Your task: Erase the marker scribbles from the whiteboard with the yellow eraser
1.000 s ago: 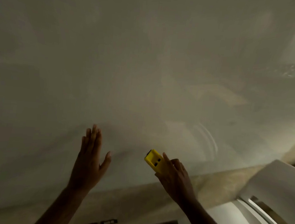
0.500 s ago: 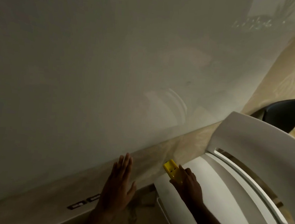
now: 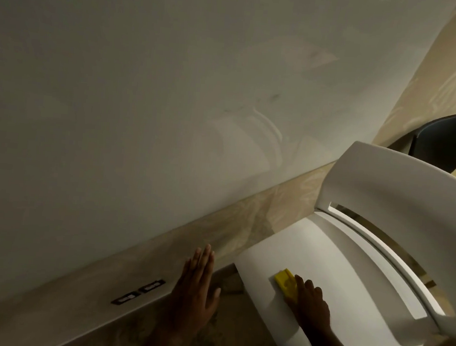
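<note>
Two hands show at the foot of the view, and both are well below the whiteboard (image 3: 146,83), which fills the upper left from about 9 to 1 o'clock. Its surface looks nearly clean; only a faint dark smudge (image 3: 275,96) lies up toward 1 o'clock, and whether that is leftover marker or a reflection is hard to tell.

The main risk, as I judge it, is calling the job finished while that smear remains, since dim light and glare on the board could hide thin marks. A second risk: the yellow eraser (image 3: 286,284) sits close to the front edge of the white chair (image 3: 379,263), so a careless release or a nudge could tip it off onto the floor.

At about 5 o'clock the right hand (image 3: 309,304) lies on the chair seat with its fingers bent over the near end of the eraser, holding it down flat against the seat; the far end pokes out toward 11 o'clock. How firmly it is gripped cannot be told.

At roughly 6 o'clock the left hand (image 3: 194,288) is spread flat, fingers straight and together, thumb out, grasping nothing. It hangs in front of the marbled wall strip (image 3: 245,218) below the board, near two small dark wall plates (image 3: 138,292); contact cannot be confirmed.
</note>
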A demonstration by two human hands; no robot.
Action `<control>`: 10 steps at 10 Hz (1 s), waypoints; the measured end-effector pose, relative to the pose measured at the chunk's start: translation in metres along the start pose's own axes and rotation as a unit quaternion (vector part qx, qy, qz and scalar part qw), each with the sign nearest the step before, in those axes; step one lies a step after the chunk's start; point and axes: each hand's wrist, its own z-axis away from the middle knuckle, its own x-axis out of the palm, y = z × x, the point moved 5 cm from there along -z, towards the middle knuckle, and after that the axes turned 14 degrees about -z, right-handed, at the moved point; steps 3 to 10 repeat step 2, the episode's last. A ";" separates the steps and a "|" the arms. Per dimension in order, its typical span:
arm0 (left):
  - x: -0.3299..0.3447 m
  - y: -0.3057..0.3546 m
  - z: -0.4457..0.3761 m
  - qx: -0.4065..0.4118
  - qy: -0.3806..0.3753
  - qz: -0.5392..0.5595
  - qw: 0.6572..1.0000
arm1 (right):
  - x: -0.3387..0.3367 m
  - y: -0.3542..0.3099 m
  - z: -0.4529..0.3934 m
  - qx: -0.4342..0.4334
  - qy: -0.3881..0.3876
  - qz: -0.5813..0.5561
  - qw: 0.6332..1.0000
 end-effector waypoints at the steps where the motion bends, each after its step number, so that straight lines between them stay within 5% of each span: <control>1: 0.004 -0.005 0.009 -0.008 -0.002 -0.008 1.000 | 0.008 0.006 -0.003 -0.009 0.013 0.023 1.000; 10: 0.002 -0.008 0.015 -0.021 0.008 -0.011 1.000 | 0.013 0.003 -0.004 -0.020 0.012 0.073 0.997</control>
